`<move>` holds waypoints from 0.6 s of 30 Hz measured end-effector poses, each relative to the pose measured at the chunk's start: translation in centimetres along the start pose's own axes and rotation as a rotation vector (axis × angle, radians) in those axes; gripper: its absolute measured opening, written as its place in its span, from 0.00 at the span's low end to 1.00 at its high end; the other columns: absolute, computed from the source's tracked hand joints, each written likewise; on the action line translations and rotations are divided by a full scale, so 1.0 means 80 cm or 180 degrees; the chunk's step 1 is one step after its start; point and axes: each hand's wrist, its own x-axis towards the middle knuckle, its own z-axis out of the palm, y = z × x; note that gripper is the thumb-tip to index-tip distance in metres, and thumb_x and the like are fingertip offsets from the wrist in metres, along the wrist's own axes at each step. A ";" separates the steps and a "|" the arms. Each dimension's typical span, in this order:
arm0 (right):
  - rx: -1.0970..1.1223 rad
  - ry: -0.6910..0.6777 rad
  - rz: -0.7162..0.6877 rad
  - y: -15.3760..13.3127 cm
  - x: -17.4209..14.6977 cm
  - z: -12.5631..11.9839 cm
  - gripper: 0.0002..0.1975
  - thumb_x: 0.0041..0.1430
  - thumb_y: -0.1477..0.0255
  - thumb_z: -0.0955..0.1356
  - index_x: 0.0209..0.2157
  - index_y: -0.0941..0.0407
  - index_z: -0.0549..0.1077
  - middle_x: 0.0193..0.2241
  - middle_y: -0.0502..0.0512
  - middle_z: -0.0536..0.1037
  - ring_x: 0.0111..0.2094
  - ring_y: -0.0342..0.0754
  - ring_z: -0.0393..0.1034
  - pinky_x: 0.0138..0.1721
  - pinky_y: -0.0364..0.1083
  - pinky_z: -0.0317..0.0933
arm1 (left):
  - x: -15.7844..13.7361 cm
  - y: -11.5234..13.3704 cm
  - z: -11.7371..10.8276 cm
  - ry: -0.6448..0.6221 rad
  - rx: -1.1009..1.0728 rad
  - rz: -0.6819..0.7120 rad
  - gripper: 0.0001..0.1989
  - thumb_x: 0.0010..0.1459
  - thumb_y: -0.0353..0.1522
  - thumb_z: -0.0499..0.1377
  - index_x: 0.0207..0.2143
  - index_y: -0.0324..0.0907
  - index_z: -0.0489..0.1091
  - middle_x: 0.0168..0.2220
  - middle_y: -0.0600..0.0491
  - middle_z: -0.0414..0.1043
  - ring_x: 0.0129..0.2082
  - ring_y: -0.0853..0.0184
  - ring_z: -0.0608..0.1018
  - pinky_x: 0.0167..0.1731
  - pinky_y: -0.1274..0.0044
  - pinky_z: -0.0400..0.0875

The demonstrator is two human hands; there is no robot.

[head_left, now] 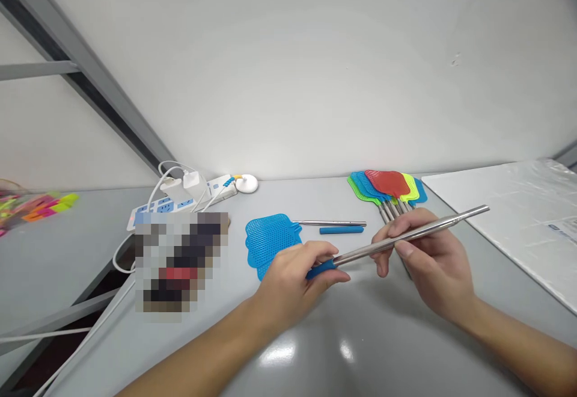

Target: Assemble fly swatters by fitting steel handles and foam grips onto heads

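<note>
My left hand [293, 270] is closed around the blue end of a shiny metal fly swatter rod [387, 243]. My right hand [435, 264] grips the same rod further along, thumb against the tube, which slants up to the right. Behind my left hand is blue mesh, and whether the held rod joins it is hidden by the fingers. A blue fly swatter head [273, 237] lies flat on the table beside that hand. A thin metal rod [331, 223] extends from near its neck. Just below that rod lies a blue sleeve [341, 230].
Several fly swatters [387, 183] with red, blue, green and yellow heads are stacked at the back right. A white power strip [174, 204] with plugs and cables stands at the back left, behind a blurred-out patch. At right lies a plastic-covered white board [509, 204].
</note>
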 end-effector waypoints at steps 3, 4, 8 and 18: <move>-0.0128 -0.0137 0.0038 0.000 0.001 -0.004 0.04 0.66 0.73 0.63 0.40 0.50 0.67 0.31 0.48 0.75 0.25 0.44 0.72 0.30 0.49 0.68 | 0.000 0.001 -0.001 0.0056 0.0143 0.0112 0.12 0.61 0.41 0.60 0.42 0.43 0.68 0.28 0.56 0.76 0.26 0.70 0.74 0.27 0.78 0.68; -0.0269 -0.0218 0.0081 -0.001 0.002 -0.005 0.04 0.66 0.73 0.64 0.41 0.49 0.68 0.32 0.49 0.75 0.26 0.44 0.72 0.31 0.48 0.68 | 0.000 0.002 -0.002 0.0058 0.0191 0.0147 0.12 0.61 0.41 0.60 0.42 0.43 0.68 0.28 0.56 0.76 0.26 0.70 0.75 0.28 0.78 0.68; -0.1001 -0.1012 0.0340 -0.003 0.002 -0.004 0.06 0.61 0.74 0.68 0.40 0.50 0.72 0.30 0.49 0.76 0.30 0.44 0.72 0.31 0.44 0.66 | 0.000 0.004 -0.002 -0.0137 0.0292 0.0284 0.14 0.63 0.43 0.57 0.44 0.44 0.68 0.26 0.58 0.76 0.23 0.70 0.74 0.30 0.76 0.68; 0.0107 -0.0684 0.1180 0.006 0.011 -0.012 0.04 0.59 0.70 0.71 0.37 0.51 0.74 0.31 0.51 0.78 0.27 0.43 0.73 0.32 0.46 0.69 | 0.004 0.002 -0.018 0.0089 -0.0355 -0.0402 0.14 0.62 0.40 0.60 0.48 0.44 0.67 0.23 0.60 0.71 0.20 0.74 0.69 0.21 0.81 0.62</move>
